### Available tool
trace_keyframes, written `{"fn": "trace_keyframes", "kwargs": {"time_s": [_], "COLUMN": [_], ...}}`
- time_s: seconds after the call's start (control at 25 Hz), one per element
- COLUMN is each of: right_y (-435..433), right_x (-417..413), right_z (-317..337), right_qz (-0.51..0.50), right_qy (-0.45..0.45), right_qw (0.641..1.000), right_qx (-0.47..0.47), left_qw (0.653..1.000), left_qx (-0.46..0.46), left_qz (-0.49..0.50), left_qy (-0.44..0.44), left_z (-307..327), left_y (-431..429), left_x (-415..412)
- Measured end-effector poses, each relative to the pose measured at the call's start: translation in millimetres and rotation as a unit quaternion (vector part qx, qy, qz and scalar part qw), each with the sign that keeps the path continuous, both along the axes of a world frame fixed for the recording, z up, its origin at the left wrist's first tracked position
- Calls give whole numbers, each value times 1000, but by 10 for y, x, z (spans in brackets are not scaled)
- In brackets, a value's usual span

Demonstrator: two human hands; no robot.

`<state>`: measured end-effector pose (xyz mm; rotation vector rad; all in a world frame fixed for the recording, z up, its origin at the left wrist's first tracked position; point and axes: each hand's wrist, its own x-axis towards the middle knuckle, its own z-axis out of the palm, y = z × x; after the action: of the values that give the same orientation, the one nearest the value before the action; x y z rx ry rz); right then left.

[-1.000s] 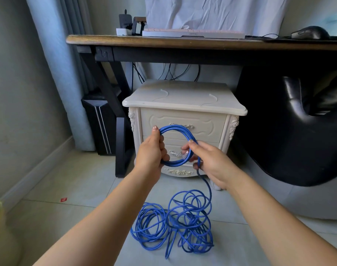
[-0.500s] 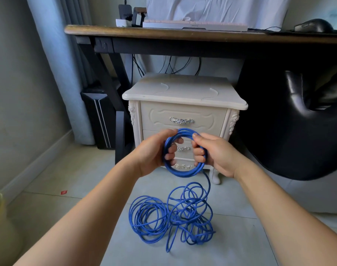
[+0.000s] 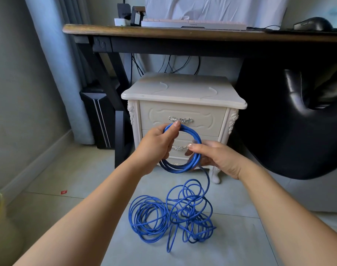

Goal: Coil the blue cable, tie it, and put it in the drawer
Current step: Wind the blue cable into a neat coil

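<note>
The blue cable [image 3: 171, 219] lies mostly in loose tangled loops on the floor tiles. A small coil of several turns [image 3: 192, 164] is held up in front of the cream nightstand [image 3: 183, 93]. My left hand [image 3: 156, 144] grips the coil's upper left side, thumb on top. My right hand [image 3: 215, 156] pinches the coil's right side, and a strand runs down from there to the pile. Both nightstand drawers are closed; the top drawer [image 3: 160, 120] shows its silver handle, while the lower one is partly hidden by my hands.
A dark wooden desk [image 3: 163, 32] with a keyboard and mouse stands over the nightstand. A black chair [image 3: 298, 131] fills the right side. A black PC tower [image 3: 98, 120] and a curtain are at the left. A small red scrap [image 3: 63, 192] lies on the floor.
My hands have spread apart, widening the coil, and another turn of cable has come up from the floor pile. My left thumb now sits on top of the coil.
</note>
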<state>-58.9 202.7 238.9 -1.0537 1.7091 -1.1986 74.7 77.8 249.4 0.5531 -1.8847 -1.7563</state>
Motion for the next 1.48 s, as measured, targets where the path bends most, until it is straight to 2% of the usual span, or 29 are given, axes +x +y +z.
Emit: {"fn": "trace_keyframes", "kwargs": {"time_s": [0.16,0.28,0.44,0.6,0.76,0.88,1.0,1.12,1.2,1.36,1.48], "right_y": [37,35,-87,-190,-276,-312,-312,-304,-292,-240,-201], "right_x": [-13,-30,104,321,530,558,517,470,416,297,213], "right_z": [44,21,-57,-12,-1,9,-10,-42,-22,61,69], "right_qz": [9,1,-59,-146,-176,-150,-148,-153,-139,-115,-130], "right_qy": [74,110,-20,-198,-238,-296,-287,-281,-308,-395,-342], "right_qw": [996,992,997,959,942,925,923,931,924,885,904], "right_qx": [44,58,-42,-139,-156,-185,-208,-178,-180,-216,-223], "left_qw": [997,986,969,955,939,927,929,932,928,928,923], "left_qx": [18,65,137,182,192,204,223,243,276,305,340], "left_qz": [67,133,166,192,243,267,256,234,206,121,23], "left_qy": [35,81,121,136,148,165,148,129,141,177,179], "left_z": [-5,15,11,-2,-21,12,-13,-67,-54,-5,-6], "left_y": [-27,-101,-147,-68,5,72,151,197,203,233,178], "left_x": [-10,2,19,-52,-84,-62,-56,-61,-67,-98,-65]}}
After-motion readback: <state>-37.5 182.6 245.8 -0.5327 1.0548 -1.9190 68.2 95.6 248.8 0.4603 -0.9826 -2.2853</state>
